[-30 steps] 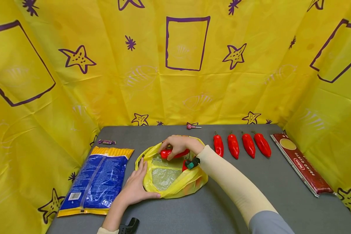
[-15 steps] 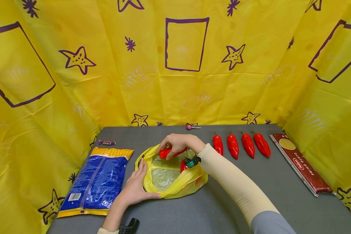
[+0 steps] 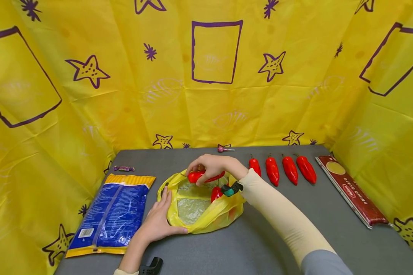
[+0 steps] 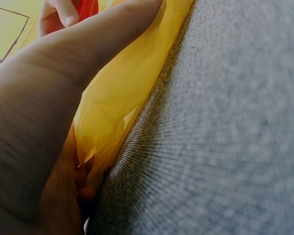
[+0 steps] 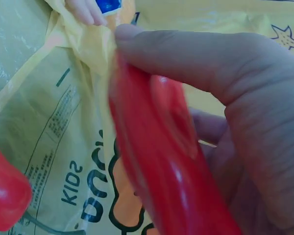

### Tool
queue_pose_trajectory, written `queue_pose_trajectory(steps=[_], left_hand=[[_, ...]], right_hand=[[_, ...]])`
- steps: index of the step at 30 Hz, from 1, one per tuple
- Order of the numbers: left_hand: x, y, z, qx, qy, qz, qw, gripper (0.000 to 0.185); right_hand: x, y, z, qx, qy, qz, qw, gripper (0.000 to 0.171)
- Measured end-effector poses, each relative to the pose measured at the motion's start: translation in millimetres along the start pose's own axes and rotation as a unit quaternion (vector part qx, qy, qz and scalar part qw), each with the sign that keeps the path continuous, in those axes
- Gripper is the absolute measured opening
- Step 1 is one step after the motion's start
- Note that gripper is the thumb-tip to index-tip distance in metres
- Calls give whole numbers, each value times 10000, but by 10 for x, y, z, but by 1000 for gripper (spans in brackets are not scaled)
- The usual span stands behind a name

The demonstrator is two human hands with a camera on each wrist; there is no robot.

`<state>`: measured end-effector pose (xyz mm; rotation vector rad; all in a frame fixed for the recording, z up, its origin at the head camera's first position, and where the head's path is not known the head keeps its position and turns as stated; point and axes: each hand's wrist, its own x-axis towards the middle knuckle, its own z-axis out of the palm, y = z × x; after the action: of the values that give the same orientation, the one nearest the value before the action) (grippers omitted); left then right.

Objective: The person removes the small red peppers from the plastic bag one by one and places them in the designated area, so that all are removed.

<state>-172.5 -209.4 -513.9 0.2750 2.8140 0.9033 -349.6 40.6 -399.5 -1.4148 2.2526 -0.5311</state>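
A red pepper (image 3: 195,177) is gripped by my right hand (image 3: 210,168) over the mouth of a yellow plastic bag (image 3: 206,223). Close up in the right wrist view, thumb and fingers hold the glossy pepper (image 5: 161,147) from either side, above the bag's printed wall. Another red pepper (image 3: 216,194) lies inside the bag, its green stem showing in the right wrist view. My left hand (image 3: 160,221) rests at the bag's left edge with straight fingers spread on the rim and the thumb stretched along the front. In the left wrist view that thumb lies against the yellow plastic (image 4: 117,93).
Several red peppers (image 3: 290,170) lie in a row right of the bag. Beyond them is a long dark-red packet (image 3: 352,191). A blue and yellow packet (image 3: 113,214) lies at the left, below a purple wrapped candy (image 3: 124,168). A lollipop (image 3: 223,149) is at the back edge.
My right hand has risen slightly and shifted a little to the right with the pepper. The left hand stays at the bag's edge.
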Motion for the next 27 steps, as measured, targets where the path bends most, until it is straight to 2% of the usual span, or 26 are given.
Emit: queue_pose_trajectory(steps=[4,11,27], left_hand=[[0,-4,-6,26,12,-14,10000,150],[4,-4,-8,53,19,-34,10000,151],[5,8,3,76,9,-69,9999,151]], right_hand=[[-55,18,3,28,463,-19,9989,49],[-181,89,41,395,1127,284,9924,47],[-588,262,204,1040,1755,615,9770,49]])
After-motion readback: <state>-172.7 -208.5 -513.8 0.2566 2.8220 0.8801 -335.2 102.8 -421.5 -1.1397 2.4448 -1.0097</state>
